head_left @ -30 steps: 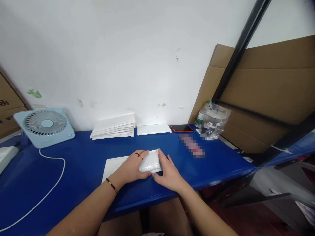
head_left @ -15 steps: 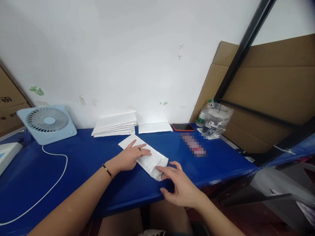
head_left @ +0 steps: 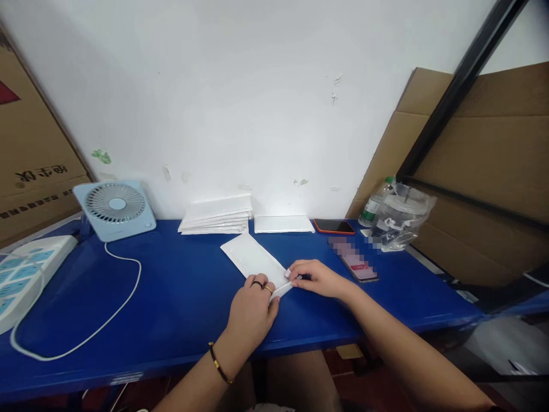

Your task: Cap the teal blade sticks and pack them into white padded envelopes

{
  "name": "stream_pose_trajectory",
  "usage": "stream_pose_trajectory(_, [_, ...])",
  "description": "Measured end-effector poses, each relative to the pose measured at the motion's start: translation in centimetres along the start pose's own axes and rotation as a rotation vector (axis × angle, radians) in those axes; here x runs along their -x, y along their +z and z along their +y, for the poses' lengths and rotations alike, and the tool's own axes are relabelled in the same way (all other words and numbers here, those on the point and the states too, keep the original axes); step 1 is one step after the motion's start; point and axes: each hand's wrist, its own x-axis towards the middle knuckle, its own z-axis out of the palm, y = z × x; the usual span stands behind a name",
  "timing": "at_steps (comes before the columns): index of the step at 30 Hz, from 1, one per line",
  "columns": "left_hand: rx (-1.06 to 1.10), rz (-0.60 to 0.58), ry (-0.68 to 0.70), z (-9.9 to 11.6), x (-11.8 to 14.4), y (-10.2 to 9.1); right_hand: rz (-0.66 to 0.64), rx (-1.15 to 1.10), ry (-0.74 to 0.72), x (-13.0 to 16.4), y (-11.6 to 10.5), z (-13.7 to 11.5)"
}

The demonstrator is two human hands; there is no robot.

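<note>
A white padded envelope [head_left: 256,256] lies slantwise on the blue table in front of me. Its near end is tilted up between my two hands. My left hand [head_left: 253,312], with rings and a dark bracelet, has its fingers curled over the left corner of that end and the thumb at the edge. On the other corner, my right hand [head_left: 316,278] pinches the edge between thumb and fingers. Part of the near end is hidden behind the fingers.
Behind the envelope are a stack of white envelopes [head_left: 217,216], a single white packet [head_left: 283,224] and an orange-edged phone [head_left: 334,226]. Another phone [head_left: 358,266] lies right, near a bottle [head_left: 372,207] and a bagged cup [head_left: 401,214]. Left stand a fan [head_left: 118,210] and power strip [head_left: 36,274].
My left hand has moved from lying flat on the envelope to gripping its near end. My right hand has closed on the other corner. The view has shifted left.
</note>
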Motion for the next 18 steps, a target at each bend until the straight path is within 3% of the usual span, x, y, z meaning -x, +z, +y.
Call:
stream_pose_trajectory(3, [0.023, -0.017, -0.103, -0.3, -0.5, 0.3, 0.070, 0.020, 0.054, -0.9, 0.6, 0.5])
stream_pose_trajectory(7, [0.100, -0.015, -0.199, -1.2, -1.2, 0.0, 0.277, 0.320, -0.024, -0.5, 1.5, 0.2])
stream_pose_trajectory(10, [0.276, -0.019, -0.268, -2.2, -1.7, 0.0, 0.216, 0.461, -0.170, 0.3, 2.2, -0.7])
stream_pose_trajectory(13, [0.549, -0.083, -0.359, -2.9, -2.0, 0.0, 0.151, 0.520, -0.212, 0.2, 3.1, -1.6])
stream_pose_trajectory(18, [0.941, -0.151, -0.355, -3.1, -1.4, -2.1, 0.232, 0.551, -0.224, -1.2, 2.9, -2.5])
